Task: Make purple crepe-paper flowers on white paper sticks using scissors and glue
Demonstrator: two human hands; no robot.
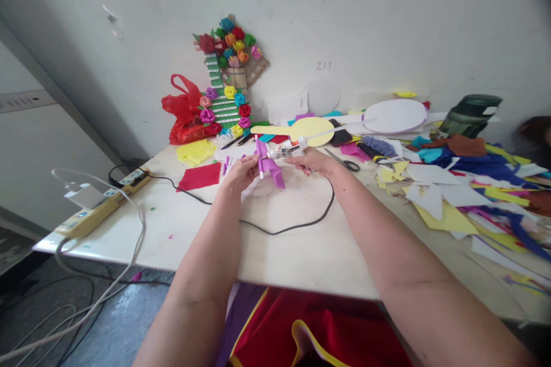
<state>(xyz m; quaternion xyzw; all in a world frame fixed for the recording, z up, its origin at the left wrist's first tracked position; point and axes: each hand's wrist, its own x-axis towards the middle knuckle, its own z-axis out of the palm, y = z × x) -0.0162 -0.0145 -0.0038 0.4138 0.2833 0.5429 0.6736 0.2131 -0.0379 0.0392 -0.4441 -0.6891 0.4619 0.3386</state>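
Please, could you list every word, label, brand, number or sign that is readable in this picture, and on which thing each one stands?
"217", perhaps "Z17": handwritten on the wall; the first character is unclear.
Glue gun in the right hand: markings too small and blurred to read.
No other text is readable.

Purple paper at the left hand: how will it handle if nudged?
Probably floppy: the purple paper has a loose end bending away beside the white stick. Likely light, since it looks thin, and apt to crease, given its visible folds.
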